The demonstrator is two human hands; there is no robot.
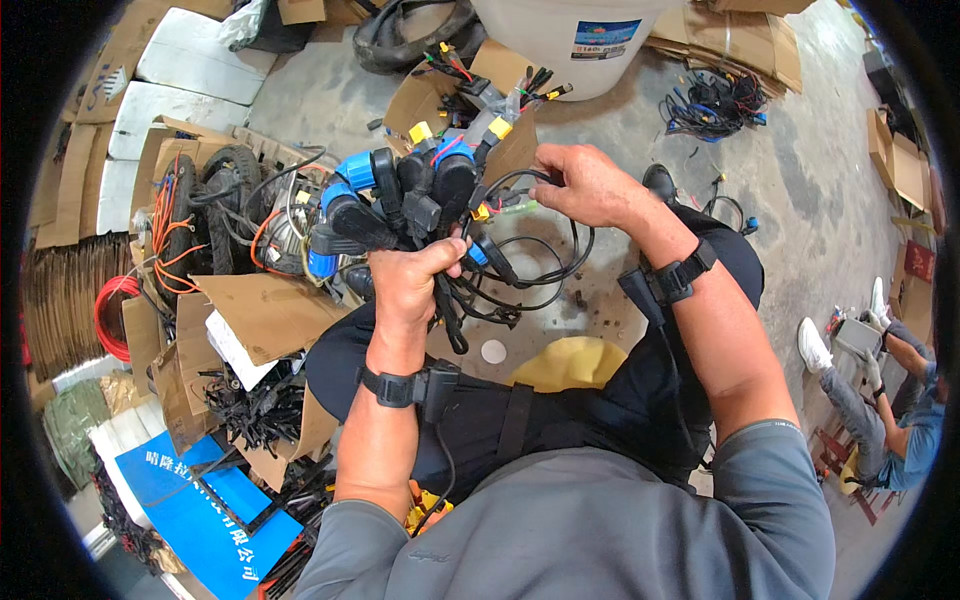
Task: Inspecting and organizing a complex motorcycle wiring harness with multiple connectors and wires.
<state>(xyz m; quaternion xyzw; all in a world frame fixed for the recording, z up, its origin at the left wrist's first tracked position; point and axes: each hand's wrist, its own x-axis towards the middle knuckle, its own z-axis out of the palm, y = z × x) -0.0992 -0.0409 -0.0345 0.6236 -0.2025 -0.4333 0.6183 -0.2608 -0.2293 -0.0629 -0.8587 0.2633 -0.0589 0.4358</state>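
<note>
My left hand (408, 285) is closed around a bunch of black cables with thick black and blue plug ends (455, 185), held up in front of me. Yellow connectors (498, 128) stick out among the plugs. To the right, my right hand (585, 185) pinches a black cable (515, 175) between thumb and fingers. Loops of black cable (588, 255) hang between and below the two hands. Behind the bunch stands an open cardboard box (515, 150) with more cable ends in it, partly hidden by the plugs.
A white tub (545, 50) stands beyond the box, and a cable heap (715, 103) lies on the floor at far right. Tyres (232, 180) and a carton of black cable pieces (255, 320) are at my left. At right, a seated co-worker (905, 440) handles a grey object.
</note>
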